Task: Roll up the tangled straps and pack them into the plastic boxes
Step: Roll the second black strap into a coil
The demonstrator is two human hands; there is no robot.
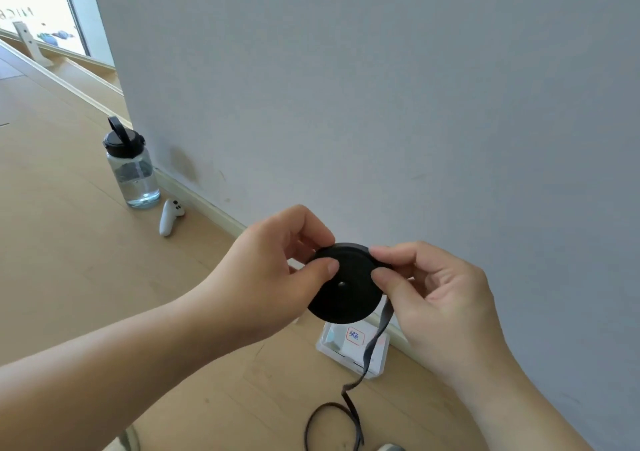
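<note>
A clear plastic water bottle with a black flip lid (133, 173) stands far left on the pale wooden floor (69, 260), about a third full of water. Right of centre, by the grey wall (381, 104), sits a small clear plastic box with a white label (332, 348); its contents cannot be made out.

In view are one bottle, one white handheld controller (168, 220) lying just right of it, one box, one strap and two bare hands.

The left hand (273, 270) pinches the left edge of a flat round roll of black strap (346, 298), held in the air above the box. The right hand (440, 308) pinches the roll's right edge between thumb and forefinger. The strap's loose tail (384, 322) hangs in front of the box and loops on the near floor.
</note>
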